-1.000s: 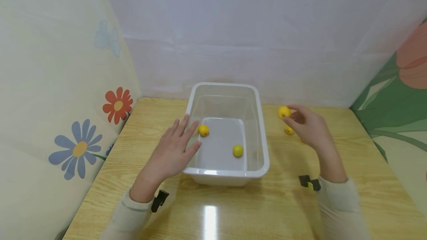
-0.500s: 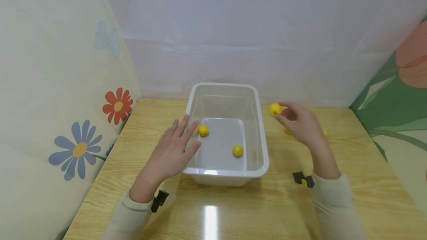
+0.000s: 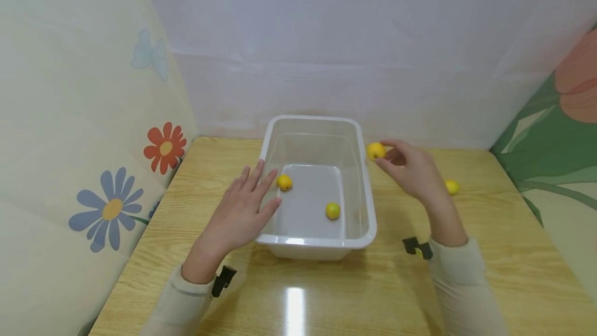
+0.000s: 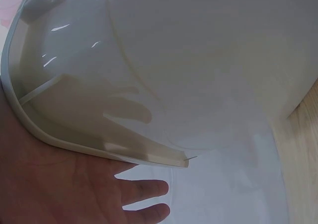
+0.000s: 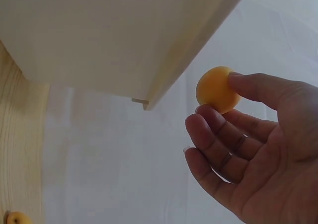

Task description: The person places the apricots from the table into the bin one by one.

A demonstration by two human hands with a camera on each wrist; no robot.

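My right hand (image 3: 412, 172) pinches a small round yellow-orange fruit (image 3: 376, 151) between thumb and fingertips, raised just outside the bin's far right rim. In the right wrist view the same fruit (image 5: 217, 90) shows beside the rim. The pale plastic bin (image 3: 366, 196) stands in the middle of the table. Over its left rim lies my left hand (image 3: 235, 217), with fingers spread and straight; the left wrist view shows the palm at the rim. On the bin floor are an orange-yellow fruit (image 3: 284, 182) near the left fingers and a greenish-yellow one (image 3: 332, 210) towards the front right.
A lemon-yellow fruit (image 3: 451, 186) lies on the wooden table (image 3: 503, 232), right of my right wrist. Another orange fruit (image 5: 19, 218) sits at the lower left of the right wrist view. Behind the table hangs a white cloth (image 3: 326, 66); printed panels flank both sides.
My right hand has moved left with its fruit, towards the bin's right rim. The lemon-yellow fruit has come into sight behind it, while another is now hidden. The left hand stays put.
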